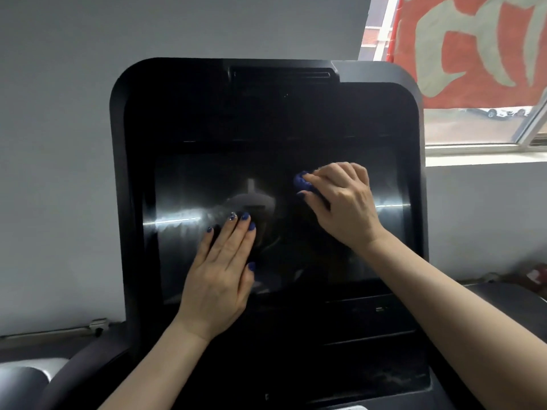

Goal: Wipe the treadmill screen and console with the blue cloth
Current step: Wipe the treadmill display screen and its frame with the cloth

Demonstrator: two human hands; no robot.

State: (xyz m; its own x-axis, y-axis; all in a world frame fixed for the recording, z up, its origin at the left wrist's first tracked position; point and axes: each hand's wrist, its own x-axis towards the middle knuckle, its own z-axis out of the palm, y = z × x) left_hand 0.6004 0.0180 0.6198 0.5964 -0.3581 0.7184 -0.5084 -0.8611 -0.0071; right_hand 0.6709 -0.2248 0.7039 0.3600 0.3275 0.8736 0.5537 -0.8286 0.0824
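The black treadmill console [139,119] fills the middle of the view, with its dark glossy screen [183,187] in the centre. My right hand [343,199] grips a bunched blue cloth [302,181] and holds it against the upper right part of the screen. Most of the cloth is hidden under the fingers. My left hand [225,267] lies flat on the lower middle of the screen, fingers straight and together, holding nothing. Below the screen the console's lower panel [370,359] looks dusty.
A grey wall [53,173] stands behind the console. At the upper right is a window [479,125] with a red and grey banner [473,45] outside. A silver-grey handrail part [26,377] sits at the lower left.
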